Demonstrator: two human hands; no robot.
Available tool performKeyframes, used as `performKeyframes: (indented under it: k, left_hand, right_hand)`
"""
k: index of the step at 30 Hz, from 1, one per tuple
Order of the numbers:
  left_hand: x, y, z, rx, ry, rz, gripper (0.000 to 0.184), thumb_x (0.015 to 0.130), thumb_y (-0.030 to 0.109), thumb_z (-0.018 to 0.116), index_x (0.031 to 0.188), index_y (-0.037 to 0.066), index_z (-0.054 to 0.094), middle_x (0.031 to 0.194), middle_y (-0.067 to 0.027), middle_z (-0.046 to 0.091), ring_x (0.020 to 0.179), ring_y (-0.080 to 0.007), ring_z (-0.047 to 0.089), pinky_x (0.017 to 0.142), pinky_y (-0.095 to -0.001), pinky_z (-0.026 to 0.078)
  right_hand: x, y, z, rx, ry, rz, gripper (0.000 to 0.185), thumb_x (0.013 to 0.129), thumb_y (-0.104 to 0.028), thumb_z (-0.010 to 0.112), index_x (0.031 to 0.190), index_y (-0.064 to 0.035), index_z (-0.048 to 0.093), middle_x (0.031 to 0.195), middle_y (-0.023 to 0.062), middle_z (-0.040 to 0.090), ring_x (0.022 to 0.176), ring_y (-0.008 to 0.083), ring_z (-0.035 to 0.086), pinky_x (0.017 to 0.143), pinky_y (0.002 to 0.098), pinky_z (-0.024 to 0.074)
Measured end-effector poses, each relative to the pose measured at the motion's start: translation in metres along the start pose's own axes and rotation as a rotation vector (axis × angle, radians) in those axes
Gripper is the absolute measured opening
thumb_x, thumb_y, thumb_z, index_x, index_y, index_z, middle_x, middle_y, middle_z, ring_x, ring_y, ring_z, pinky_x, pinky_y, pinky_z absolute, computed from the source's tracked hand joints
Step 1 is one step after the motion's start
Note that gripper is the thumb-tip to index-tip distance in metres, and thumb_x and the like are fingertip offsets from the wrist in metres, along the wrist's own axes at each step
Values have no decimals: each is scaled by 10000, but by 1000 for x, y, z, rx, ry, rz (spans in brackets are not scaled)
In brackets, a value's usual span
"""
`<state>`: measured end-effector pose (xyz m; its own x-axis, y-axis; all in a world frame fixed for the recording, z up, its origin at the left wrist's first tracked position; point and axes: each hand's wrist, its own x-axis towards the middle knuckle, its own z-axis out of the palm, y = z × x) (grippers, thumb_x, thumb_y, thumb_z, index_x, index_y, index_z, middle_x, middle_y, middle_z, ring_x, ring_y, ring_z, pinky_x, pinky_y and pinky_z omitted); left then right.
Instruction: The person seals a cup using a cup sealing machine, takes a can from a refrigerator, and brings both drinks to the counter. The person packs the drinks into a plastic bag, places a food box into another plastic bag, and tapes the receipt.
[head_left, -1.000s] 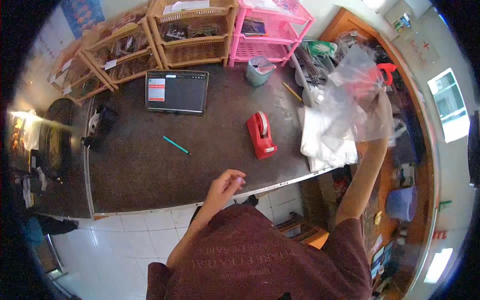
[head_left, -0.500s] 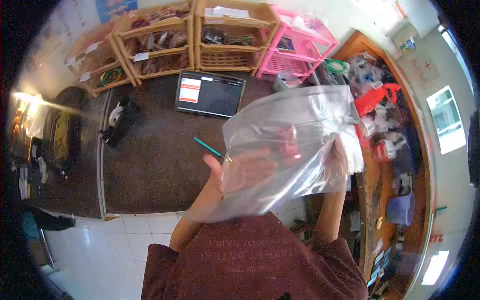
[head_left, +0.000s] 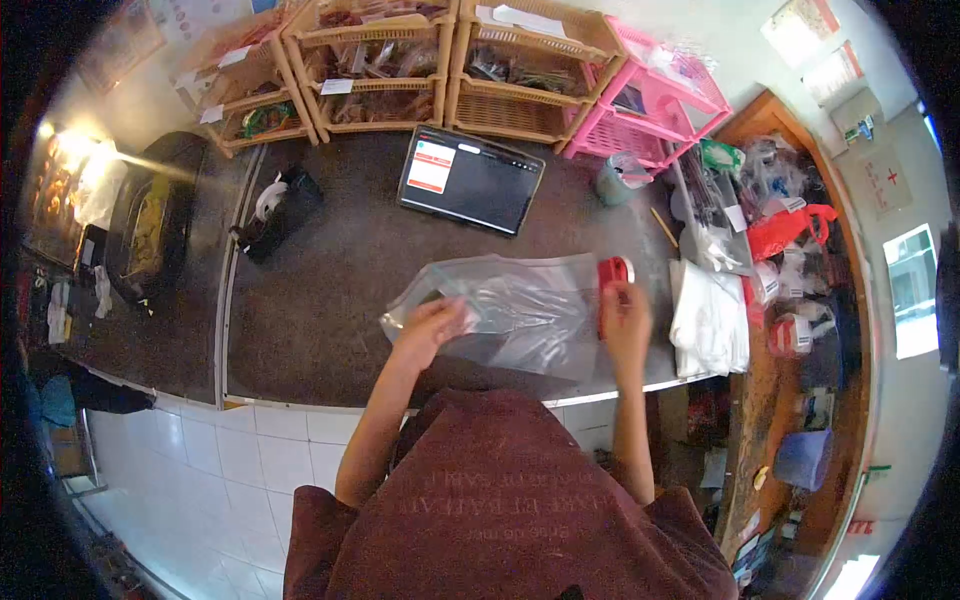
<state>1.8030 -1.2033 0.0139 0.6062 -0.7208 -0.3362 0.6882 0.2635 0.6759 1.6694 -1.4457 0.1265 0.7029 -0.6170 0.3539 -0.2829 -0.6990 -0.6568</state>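
A clear plastic bag point(head_left: 530, 310) lies spread over the dark table in front of me. My left hand point(head_left: 432, 328) is at the bag's left end, its fingers bent together on the plastic. Right of the bag, my right hand point(head_left: 627, 318) closes around a red tool point(head_left: 604, 272) with a pale rounded end, which looks like a stapler. My fingers hide its lower part. A stack of white plastic bags point(head_left: 708, 325) lies beside that hand, at the table's right edge.
A tablet point(head_left: 472, 180) stands behind the bag. Tan basket racks point(head_left: 510, 120) and a pink rack point(head_left: 625, 135) line the back. A cup point(head_left: 620, 180) and a pencil point(head_left: 664, 228) sit at the right. A black object with white on it point(head_left: 280, 205) lies at the left.
The plastic bag has come down from in front of me onto the table. My right hand now holds the red tool, and my left has closed on the bag. The teal pen is now out of sight.
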Motion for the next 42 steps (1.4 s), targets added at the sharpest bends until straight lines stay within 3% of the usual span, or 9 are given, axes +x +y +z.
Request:
performKeyframes:
  k: [3,12,16,22,27,30,32,34,42]
  left_hand:
    - [-8,-5,47,-48,23,-65,239,800,180,602,939,-8,554,859,-73,599,753,-138,587,683,-247,481]
    - [-23,10,108,-98,42,-68,192,759,174,645,866,40,557,794,-2,567,711,-103,542,619,-246,442]
    - [-25,32,108,976,117,454,152,742,114,628,707,63,489,643,15,475,596,-76,429,536,-237,363]
    - [-68,87,142,1221,519,743,322,713,29,615,567,46,328,531,12,326,531,-73,304,455,-246,275]
    - [-88,104,121,1282,981,670,228,617,-49,645,729,43,470,720,-53,483,613,-136,456,590,-238,396]
    - [-57,90,194,1842,888,1039,456,656,14,636,1083,78,490,957,-135,520,916,-252,504,823,-333,404]
    - [-38,60,227,1694,376,776,685,607,-29,600,1244,110,388,1256,-152,366,1216,-289,300,1012,-353,245]
    - [-24,35,244,1648,156,587,458,657,10,547,1110,30,487,1002,-168,529,959,-310,523,820,-357,416]
    - [-57,34,178,1409,747,673,388,707,-25,449,1093,-32,487,920,-164,590,824,-243,575,760,-327,429]
  right_hand:
    - [-28,-31,38,270,-560,81,220,789,-217,606,823,0,587,757,117,605,666,179,564,600,308,441]
    - [-37,-24,36,1295,-652,737,177,856,-158,509,930,-3,556,893,56,590,814,116,544,755,255,429]
    - [-10,-32,-27,1645,-800,1078,203,817,-152,508,951,-4,544,948,69,572,877,156,530,781,304,425]
    - [23,-40,-144,492,-954,285,154,690,-119,636,779,-35,543,740,2,574,689,85,524,642,226,413]
    - [41,-22,-198,428,-839,114,232,613,-78,614,525,-57,400,513,-27,400,499,59,349,455,240,275]
    - [62,15,-175,579,-748,-288,271,602,-75,597,537,-54,334,490,2,320,490,87,295,446,284,249]
    - [86,23,-156,683,-929,-499,285,641,-66,606,553,-52,335,516,-15,343,500,90,308,456,289,258]
    - [108,36,-142,813,-1338,-297,229,696,-90,619,593,-44,419,570,-23,425,543,92,394,503,263,337]
    - [244,366,-130,-485,-103,-256,192,702,-88,591,884,-37,617,913,146,611,846,302,572,769,390,437]
